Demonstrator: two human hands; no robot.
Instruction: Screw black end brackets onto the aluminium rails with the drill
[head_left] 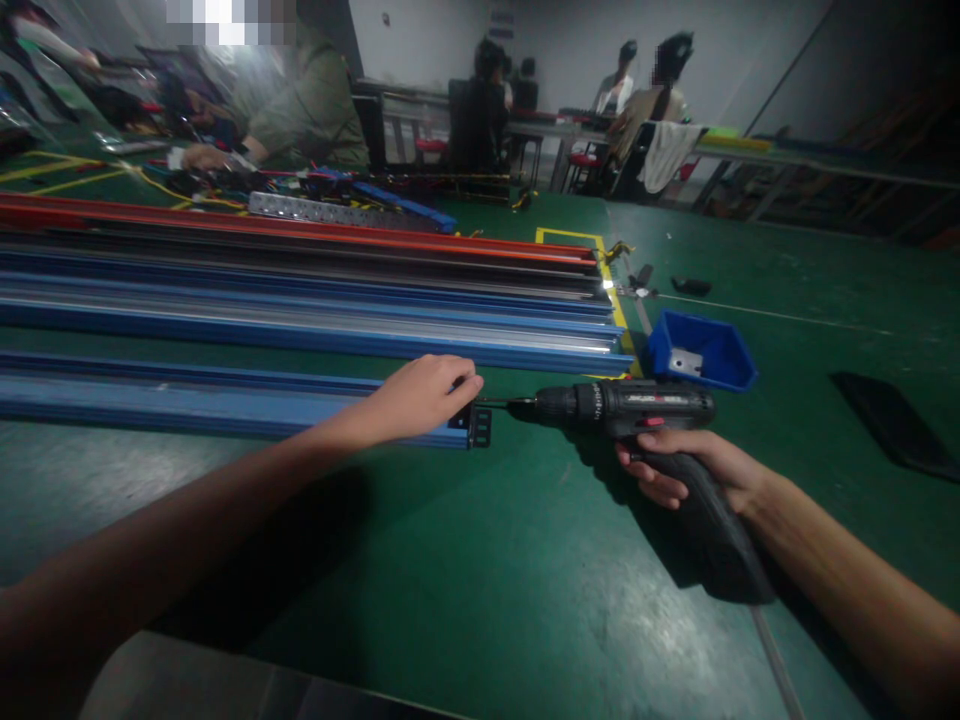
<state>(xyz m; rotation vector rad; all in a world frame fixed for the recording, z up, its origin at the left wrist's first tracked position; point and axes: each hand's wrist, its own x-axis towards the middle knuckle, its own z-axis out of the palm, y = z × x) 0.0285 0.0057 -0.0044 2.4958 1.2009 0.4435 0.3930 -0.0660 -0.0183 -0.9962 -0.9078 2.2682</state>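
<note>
My right hand (675, 465) is wrapped round the grip of a black cordless drill (637, 402). Its long thin bit (495, 402) points left and reaches the end of a blue metal profile (225, 395) lying lengthwise on the table. A black slotted end bracket (481, 428) sits at that end of the profile. My left hand (424, 395) is closed over the profile's end, thumb and fingers gripping it beside the bit's tip. The exact contact between bit and bracket is too small to make out.
More long profiles (315, 315), blue, black and orange, lie side by side behind. A blue bin (720, 355) with a metal plate inside stands right of them. A dark flat object (896, 425) lies at the right. Across the table, a person's hand (206, 158) is among cables.
</note>
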